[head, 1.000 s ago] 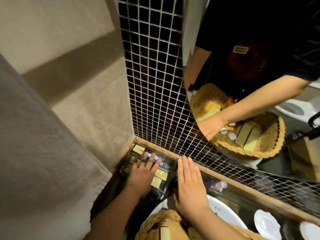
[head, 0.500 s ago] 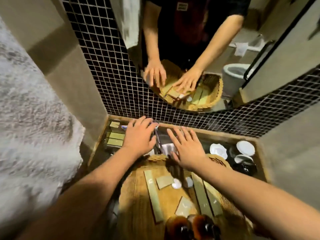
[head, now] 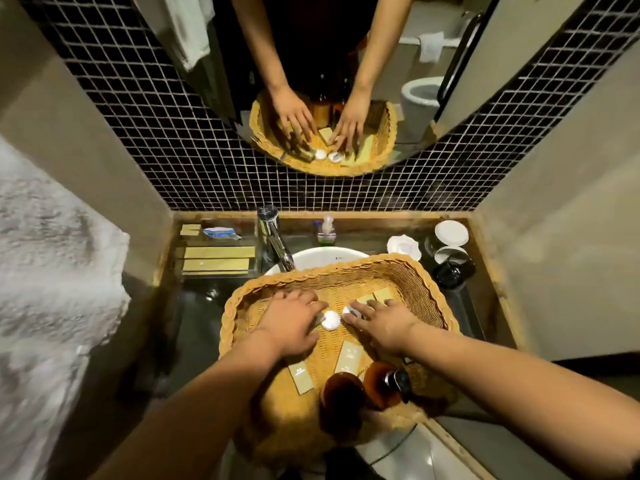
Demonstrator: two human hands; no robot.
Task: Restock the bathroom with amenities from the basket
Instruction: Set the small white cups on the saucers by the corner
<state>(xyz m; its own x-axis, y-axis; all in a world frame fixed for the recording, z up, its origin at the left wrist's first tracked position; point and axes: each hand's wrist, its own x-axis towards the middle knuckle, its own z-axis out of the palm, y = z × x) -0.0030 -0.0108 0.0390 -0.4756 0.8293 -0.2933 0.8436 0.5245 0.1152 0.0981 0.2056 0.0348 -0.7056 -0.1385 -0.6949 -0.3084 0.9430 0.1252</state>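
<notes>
A wicker basket (head: 332, 269) rests on the white washbasin (head: 322, 255). Inside lie flat beige packets (head: 349, 356), two small white round caps (head: 330, 319) and two amber bottles (head: 379, 384) at the near end. My left hand (head: 292, 325) lies palm down in the basket, its fingertips beside the left cap. My right hand (head: 384, 323) is palm down too, with its fingertips on the right cap (head: 350, 311). Neither hand visibly grips anything. A clear amenity tray (head: 180, 249) on the left of the counter holds long beige boxes (head: 216, 252) and a blue-white sachet (head: 221, 233).
A chrome faucet (head: 272, 237) and a soap pump bottle (head: 326, 231) stand behind the basin. White lids and dark cups (head: 450, 252) sit at the right. A towel (head: 52, 271) hangs on the left. The mirror (head: 322, 81) above reflects the hands and the basket.
Both hands pulled back from the amenity tray and the faucet area into the basket. The view swung from the left corner to straight over the basin.
</notes>
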